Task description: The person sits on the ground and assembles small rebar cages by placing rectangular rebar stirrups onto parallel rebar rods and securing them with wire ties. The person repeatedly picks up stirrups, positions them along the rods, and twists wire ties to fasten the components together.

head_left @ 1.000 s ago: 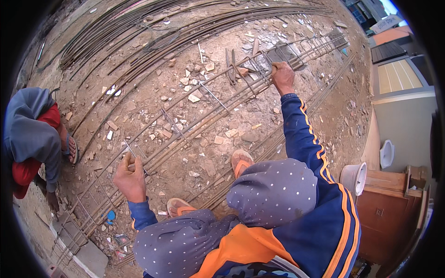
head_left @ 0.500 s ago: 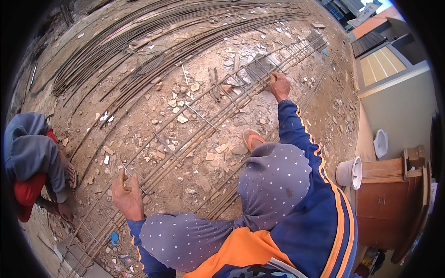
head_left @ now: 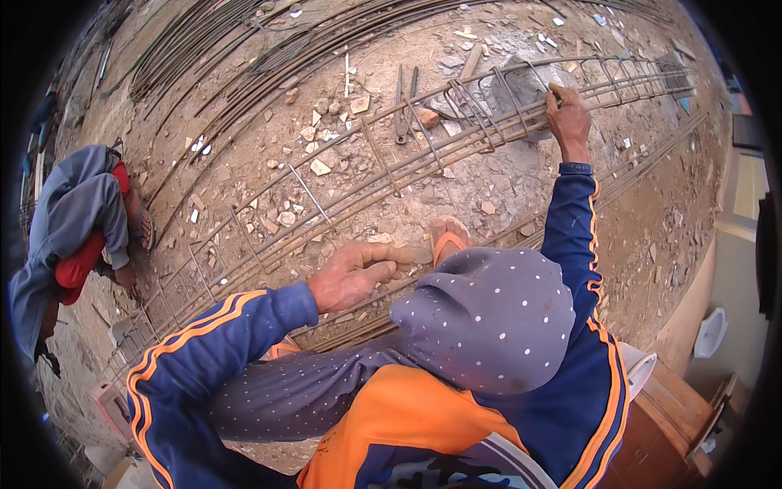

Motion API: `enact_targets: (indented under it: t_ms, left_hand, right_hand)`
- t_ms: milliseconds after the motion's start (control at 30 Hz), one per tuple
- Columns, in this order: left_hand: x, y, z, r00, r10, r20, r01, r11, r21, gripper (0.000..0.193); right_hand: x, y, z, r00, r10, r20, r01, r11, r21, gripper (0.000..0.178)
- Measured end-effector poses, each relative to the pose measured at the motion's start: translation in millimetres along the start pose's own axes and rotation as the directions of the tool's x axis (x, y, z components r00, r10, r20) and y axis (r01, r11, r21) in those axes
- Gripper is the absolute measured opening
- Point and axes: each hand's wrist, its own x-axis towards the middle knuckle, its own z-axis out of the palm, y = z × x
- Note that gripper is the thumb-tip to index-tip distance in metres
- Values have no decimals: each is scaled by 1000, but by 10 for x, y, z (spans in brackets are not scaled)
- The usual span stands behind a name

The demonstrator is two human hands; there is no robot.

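Note:
A long rebar cage (head_left: 358, 191) of rusty bars and square stirrups runs diagonally from the lower left to the upper right. At its far right part my right hand (head_left: 568, 121) is closed, its fingers curled on the near bars. A group of stirrups (head_left: 476, 114) stands close together just left of that hand. My left hand (head_left: 352, 275) hovers on the near side of the cage, beside my knee, apart from the bars. Its fingers are stretched toward the right, and I see nothing in them. A pair of pincers (head_left: 401, 118) lies on the ground beyond the cage.
Another person (head_left: 81, 220) crouches at the left, a hand near the cage's end. Long loose rebars (head_left: 269, 81) lie beyond, and more bars (head_left: 358, 330) by my feet. Stone and tile rubble (head_left: 318, 134) litters the dirt. A block (head_left: 521, 85) sits under the cage.
My left hand has left the cage's left part and moved right, toward my knee. My right hand stays at the cage's bars. The view has swung to the right.

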Motion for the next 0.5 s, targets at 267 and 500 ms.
enact_targets:
  t_ms: [267,500]
  left_hand:
    - [1244,-1288,113,534,-341,-774,-735,265,-624,33]
    - [1590,-1066,-411,521,261,-813,-674,-458,-579,54]
  right_hand:
    - [-53,124,-54,996,-69,-62,78,984,158,23]
    - [39,166,-90,989,-135,-56,144,969,203,21]
